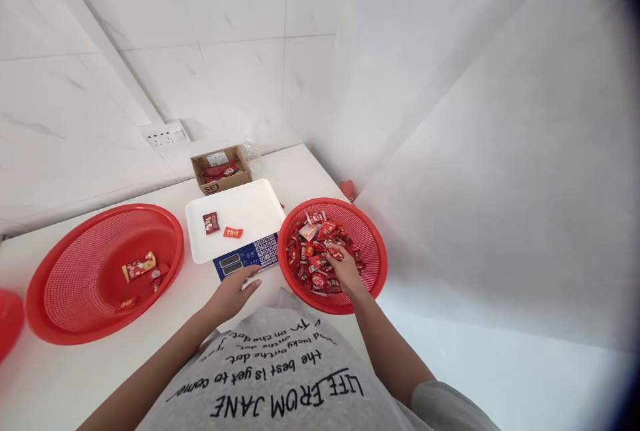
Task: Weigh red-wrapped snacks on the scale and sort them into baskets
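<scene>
My right hand (345, 270) reaches into a red mesh basket (370, 218) heaped with small wrapped candies (320, 263), mostly red. Its thumb and fingers are closed on a red wrapped candy at the top of the heap. My left hand (234, 292) is open at the front edge of a digital scale (250, 256), thumb and fingers apart and holding nothing. On the scale's white tray (250, 208) lie a dark red candy packet (211, 222) and a smaller orange-red one (233, 232).
At the left stands a wider red basket (70, 271) with a gold-and-red packet (139, 267) and a few candies. Part of another red basket (7, 324) shows at the left edge. Behind the scale, a cardboard box (227, 182) holds red packets. A wall socket (165, 134) is above the table.
</scene>
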